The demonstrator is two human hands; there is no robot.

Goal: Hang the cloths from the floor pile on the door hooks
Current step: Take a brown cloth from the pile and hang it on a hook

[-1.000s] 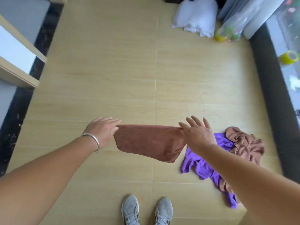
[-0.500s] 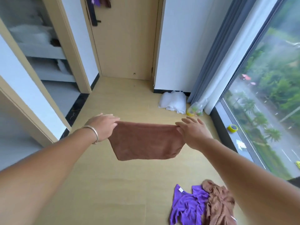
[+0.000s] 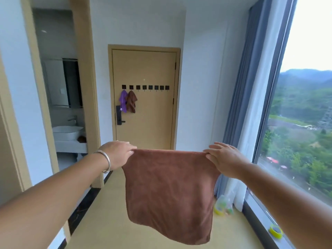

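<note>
A brown cloth (image 3: 168,191) hangs spread out in front of me. My left hand (image 3: 117,153) pinches its top left corner and my right hand (image 3: 223,158) pinches its top right corner. Straight ahead is a tan door (image 3: 145,112) with a row of several black hooks (image 3: 145,87). A purple cloth (image 3: 123,100) hangs on the leftmost hook and a brown cloth (image 3: 132,101) on the hook beside it. The other hooks are bare. The floor pile is out of view.
A bathroom doorway with a white basin (image 3: 67,132) opens on the left. A large window with a grey curtain (image 3: 251,97) runs along the right. A plastic bag (image 3: 222,205) lies by the curtain and a yellow tape roll (image 3: 275,230) on the sill.
The view has lifted from the floor to the door. The pile has dropped out of sight. Both hands still hold the brown cloth stretched between them, now raised higher.
</note>
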